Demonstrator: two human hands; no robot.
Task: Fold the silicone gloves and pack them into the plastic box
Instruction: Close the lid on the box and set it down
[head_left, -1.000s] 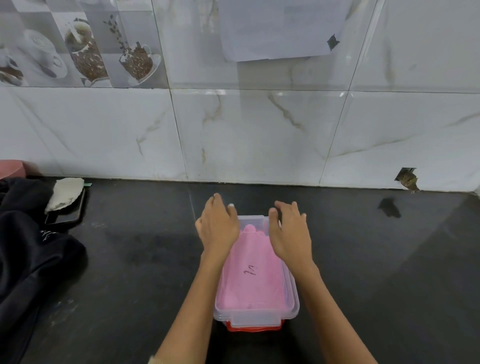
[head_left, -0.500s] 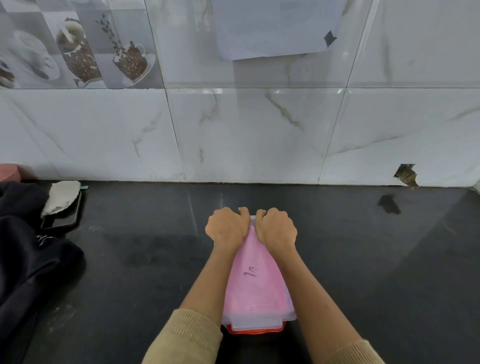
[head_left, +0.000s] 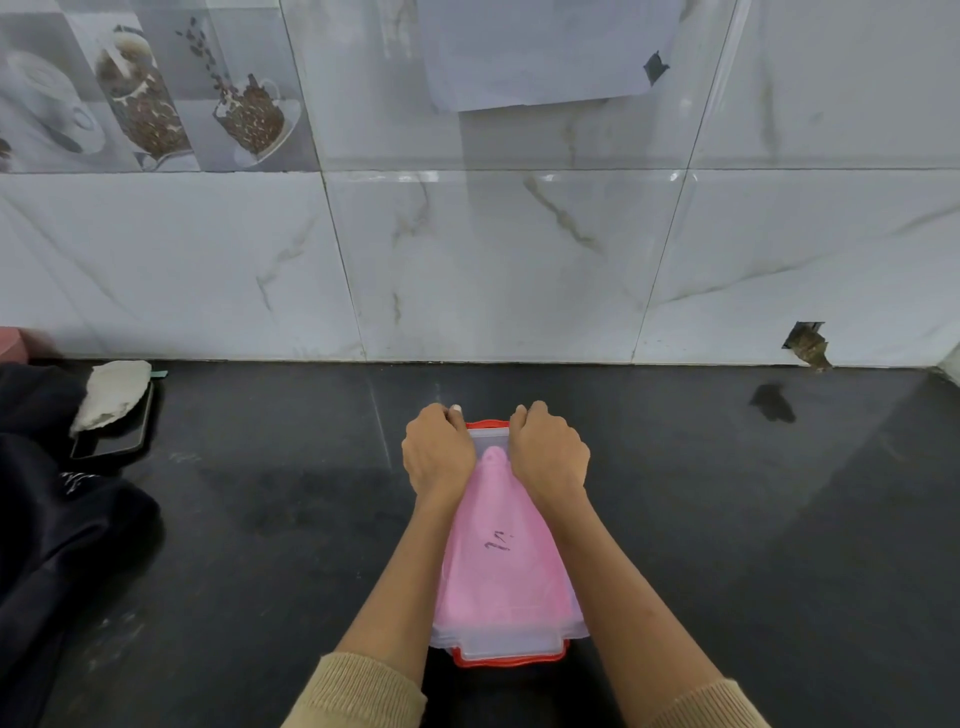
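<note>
A clear plastic box (head_left: 511, 642) with red clips stands on the black counter in front of me, its see-through lid on top. Pink silicone gloves (head_left: 501, 561) lie folded inside and show through the lid. My left hand (head_left: 439, 452) grips the box's far left corner with curled fingers. My right hand (head_left: 548, 449) grips the far right corner the same way. A red clip (head_left: 485, 425) shows at the far end between my hands. Another red clip (head_left: 511, 659) sticks out at the near end.
A dark cloth (head_left: 57, 519) lies heaped at the left edge of the black counter (head_left: 727, 519). Beside it a phone (head_left: 117, 431) lies flat with a white rag (head_left: 111, 392) on top. A tiled wall (head_left: 493, 260) closes off the counter's far side.
My hands went from flat on the lid's far end to fists curled over the far corners. They then moved slightly apart, and the far red clip came into sight.
</note>
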